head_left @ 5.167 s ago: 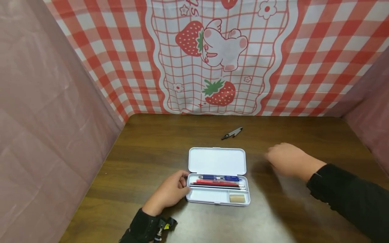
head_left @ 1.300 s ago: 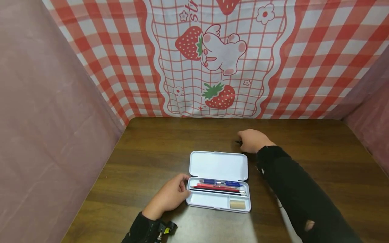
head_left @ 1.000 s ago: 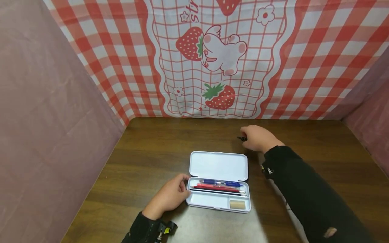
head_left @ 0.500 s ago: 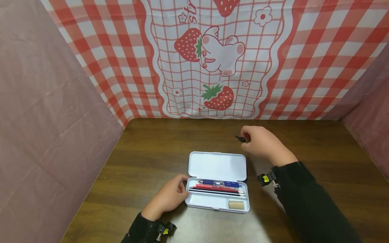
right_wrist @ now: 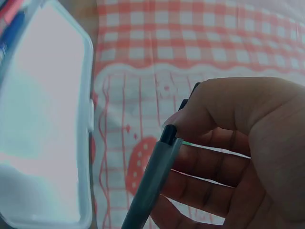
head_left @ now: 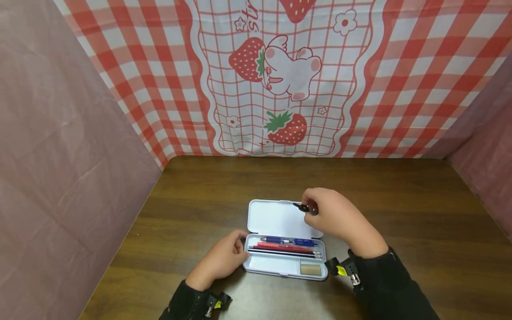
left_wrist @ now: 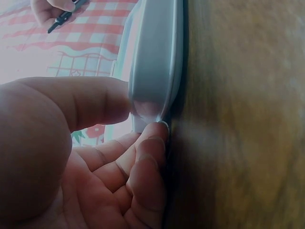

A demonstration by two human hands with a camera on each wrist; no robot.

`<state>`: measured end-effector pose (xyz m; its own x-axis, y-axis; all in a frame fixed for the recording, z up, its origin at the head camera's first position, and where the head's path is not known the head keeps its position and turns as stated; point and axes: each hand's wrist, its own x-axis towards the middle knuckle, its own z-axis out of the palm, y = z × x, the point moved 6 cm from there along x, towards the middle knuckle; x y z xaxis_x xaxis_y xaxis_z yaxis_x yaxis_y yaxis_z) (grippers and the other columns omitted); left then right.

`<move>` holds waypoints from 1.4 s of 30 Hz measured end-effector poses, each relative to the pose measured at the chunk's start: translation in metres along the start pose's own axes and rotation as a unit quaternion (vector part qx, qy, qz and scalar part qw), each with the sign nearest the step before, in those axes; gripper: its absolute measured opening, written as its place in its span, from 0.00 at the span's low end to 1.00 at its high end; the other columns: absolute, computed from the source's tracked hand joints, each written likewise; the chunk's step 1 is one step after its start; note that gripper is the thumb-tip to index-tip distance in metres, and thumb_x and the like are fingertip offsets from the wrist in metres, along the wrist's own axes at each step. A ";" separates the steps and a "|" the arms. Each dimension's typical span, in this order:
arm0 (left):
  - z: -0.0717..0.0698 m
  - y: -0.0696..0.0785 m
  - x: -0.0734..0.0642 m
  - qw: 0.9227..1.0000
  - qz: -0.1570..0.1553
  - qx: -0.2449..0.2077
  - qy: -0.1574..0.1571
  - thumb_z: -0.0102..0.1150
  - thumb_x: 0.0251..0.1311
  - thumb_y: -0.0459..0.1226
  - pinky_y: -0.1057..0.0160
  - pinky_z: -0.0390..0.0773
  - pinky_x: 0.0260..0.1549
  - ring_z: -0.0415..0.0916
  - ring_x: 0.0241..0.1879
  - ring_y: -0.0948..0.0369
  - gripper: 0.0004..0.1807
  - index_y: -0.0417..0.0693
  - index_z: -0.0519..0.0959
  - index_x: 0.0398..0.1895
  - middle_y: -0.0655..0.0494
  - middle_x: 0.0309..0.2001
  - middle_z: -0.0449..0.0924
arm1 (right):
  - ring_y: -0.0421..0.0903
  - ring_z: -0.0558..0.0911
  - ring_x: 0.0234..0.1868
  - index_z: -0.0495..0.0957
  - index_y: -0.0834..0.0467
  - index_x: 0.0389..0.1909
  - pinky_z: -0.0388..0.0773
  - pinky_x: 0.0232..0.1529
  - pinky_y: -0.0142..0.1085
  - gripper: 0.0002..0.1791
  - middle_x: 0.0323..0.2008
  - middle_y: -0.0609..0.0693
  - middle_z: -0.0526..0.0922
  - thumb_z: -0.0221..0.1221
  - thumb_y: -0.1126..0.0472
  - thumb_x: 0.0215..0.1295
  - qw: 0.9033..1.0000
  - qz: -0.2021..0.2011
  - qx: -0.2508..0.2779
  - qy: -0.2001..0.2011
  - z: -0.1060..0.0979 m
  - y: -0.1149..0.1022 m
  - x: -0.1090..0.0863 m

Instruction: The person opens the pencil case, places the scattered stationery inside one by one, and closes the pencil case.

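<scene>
A white pencil case (head_left: 273,264) lies open on the table, its lid (head_left: 274,218) folded back away from me. My left hand (head_left: 222,255) grips the case's left end; in the left wrist view the thumb (left_wrist: 95,102) lies along its edge and the fingers are bent below. My right hand (head_left: 336,213) pinches a grey and black drawing compass (right_wrist: 155,176) between thumb and fingers, over the right part of the lid. Inside the case are a blue pen (head_left: 272,240), red and dark pencils (head_left: 286,252), and a tan eraser (head_left: 310,269) in the small right compartment.
The brown wooden table (head_left: 192,200) extends around the case. Behind it hangs a red and white checked cloth (head_left: 160,66) with strawberries, and pinkish cloths (head_left: 72,133) hang at both sides. Each wrist wears a small camera mount (head_left: 344,270).
My right hand reached the compass behind the case, picked it up off the table and brought it nearer, over the lid. My left hand has stayed at the case's left end.
</scene>
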<state>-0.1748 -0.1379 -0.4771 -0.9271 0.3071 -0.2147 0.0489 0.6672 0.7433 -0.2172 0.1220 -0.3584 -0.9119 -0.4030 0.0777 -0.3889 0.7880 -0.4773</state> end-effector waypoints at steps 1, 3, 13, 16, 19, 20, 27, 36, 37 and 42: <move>0.000 0.000 0.000 1.000 0.001 0.000 0.000 0.66 0.64 0.35 0.63 0.71 0.26 0.72 0.26 0.61 0.25 0.39 0.72 0.63 0.57 0.30 0.75 | 0.46 0.75 0.33 0.80 0.53 0.38 0.78 0.36 0.40 0.10 0.30 0.46 0.76 0.70 0.65 0.58 1.000 -0.006 -0.005 -0.003 0.003 -0.005 -0.001; 0.000 0.000 0.000 1.000 0.003 -0.001 0.002 0.66 0.64 0.35 0.63 0.71 0.26 0.72 0.26 0.61 0.25 0.38 0.72 0.63 0.57 0.30 0.75 | 0.44 0.74 0.32 0.80 0.53 0.37 0.78 0.36 0.39 0.10 0.30 0.44 0.76 0.71 0.65 0.57 1.000 -0.019 -0.017 -0.011 0.010 -0.015 -0.003; -0.001 0.001 0.000 1.000 0.011 -0.006 0.006 0.66 0.63 0.34 0.63 0.72 0.25 0.72 0.25 0.62 0.25 0.38 0.73 0.62 0.58 0.30 0.75 | 0.40 0.71 0.26 0.76 0.50 0.29 0.71 0.30 0.37 0.11 0.25 0.38 0.73 0.70 0.64 0.54 0.993 -0.087 -0.058 -0.055 0.050 -0.063 -0.007; -0.002 0.002 -0.001 1.000 0.019 -0.004 0.009 0.66 0.63 0.34 0.64 0.71 0.25 0.72 0.25 0.62 0.24 0.38 0.73 0.61 0.58 0.30 0.74 | 0.40 0.70 0.25 0.75 0.51 0.29 0.70 0.29 0.37 0.11 0.24 0.39 0.72 0.70 0.65 0.53 0.990 -0.104 -0.066 -0.069 0.063 -0.072 -0.008; -0.003 0.003 -0.001 1.000 0.022 0.000 0.011 0.66 0.63 0.34 0.64 0.71 0.25 0.71 0.25 0.63 0.24 0.39 0.73 0.61 0.59 0.29 0.74 | 0.40 0.71 0.26 0.76 0.52 0.30 0.71 0.28 0.38 0.10 0.25 0.39 0.72 0.69 0.65 0.53 0.986 -0.114 -0.080 -0.089 0.078 -0.079 -0.007; -0.003 0.002 -0.001 1.000 0.021 0.001 0.011 0.66 0.63 0.34 0.64 0.71 0.25 0.71 0.25 0.63 0.24 0.39 0.73 0.61 0.59 0.29 0.74 | 0.40 0.71 0.26 0.76 0.51 0.29 0.72 0.28 0.39 0.10 0.25 0.40 0.72 0.68 0.65 0.53 0.985 -0.118 -0.087 -0.094 0.084 -0.082 -0.007; -0.003 0.003 -0.001 1.000 0.029 -0.004 0.011 0.66 0.63 0.33 0.63 0.71 0.25 0.71 0.25 0.62 0.22 0.39 0.74 0.60 0.58 0.28 0.74 | 0.43 0.79 0.31 0.81 0.53 0.35 0.79 0.32 0.43 0.10 0.28 0.44 0.79 0.70 0.63 0.53 0.973 -0.130 -0.142 -0.126 0.112 -0.095 -0.008; -0.004 0.004 -0.002 0.999 0.045 0.008 0.024 0.65 0.61 0.31 0.64 0.72 0.27 0.71 0.25 0.64 0.23 0.37 0.74 0.59 0.60 0.29 0.74 | 0.44 0.81 0.31 0.81 0.52 0.33 0.79 0.30 0.42 0.06 0.27 0.45 0.79 0.67 0.64 0.56 0.967 -0.129 -0.183 -0.120 0.129 -0.099 -0.010; -0.004 0.003 -0.001 0.999 0.044 0.006 0.024 0.65 0.61 0.31 0.64 0.72 0.27 0.71 0.25 0.64 0.23 0.37 0.74 0.59 0.59 0.29 0.74 | 0.44 0.81 0.31 0.81 0.52 0.33 0.79 0.30 0.42 0.06 0.27 0.46 0.79 0.67 0.64 0.56 0.967 -0.128 -0.186 -0.120 0.131 -0.099 -0.010; -0.003 0.001 0.000 0.999 0.029 -0.006 0.015 0.66 0.63 0.33 0.64 0.72 0.25 0.72 0.24 0.63 0.23 0.38 0.74 0.61 0.59 0.30 0.75 | 0.45 0.81 0.32 0.82 0.52 0.34 0.80 0.30 0.43 0.05 0.27 0.47 0.79 0.67 0.64 0.58 0.965 -0.116 -0.198 -0.124 0.132 -0.097 -0.009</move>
<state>-0.1757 -0.1394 -0.4737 -0.9338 0.3241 -0.1514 0.0988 0.6405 0.7615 -0.1544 -0.0123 -0.4288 -0.7541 -0.6502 -0.0925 -0.6433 0.7596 -0.0957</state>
